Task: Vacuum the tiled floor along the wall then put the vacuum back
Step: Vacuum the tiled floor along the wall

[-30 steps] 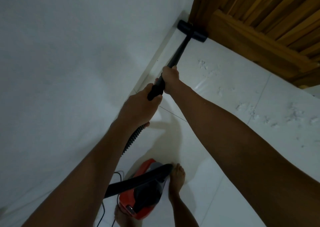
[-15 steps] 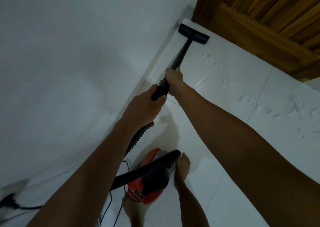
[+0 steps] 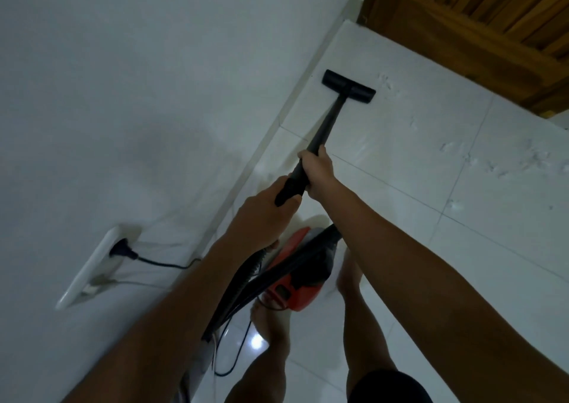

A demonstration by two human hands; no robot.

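Both hands hold the black vacuum wand (image 3: 326, 125). My right hand (image 3: 318, 168) grips it higher up, and my left hand (image 3: 264, 214) grips its lower end where the ribbed hose starts. The flat black floor head (image 3: 348, 90) lies on the white tiled floor (image 3: 431, 202), close to the white wall (image 3: 138, 94) and a short way back from the corner. The red and black vacuum body (image 3: 303, 273) stands on the floor between my bare feet, partly hidden by the hose.
A wooden door (image 3: 480, 29) closes the far right corner. White crumbs (image 3: 492, 159) lie scattered on the tiles to the right of the head. A black plug (image 3: 123, 250) sits in a wall socket at the left, its cord trailing to the floor.
The floor head has slid back from the corner by the door toward me along the wall. The view has shifted, bringing the wall socket and plug into sight.
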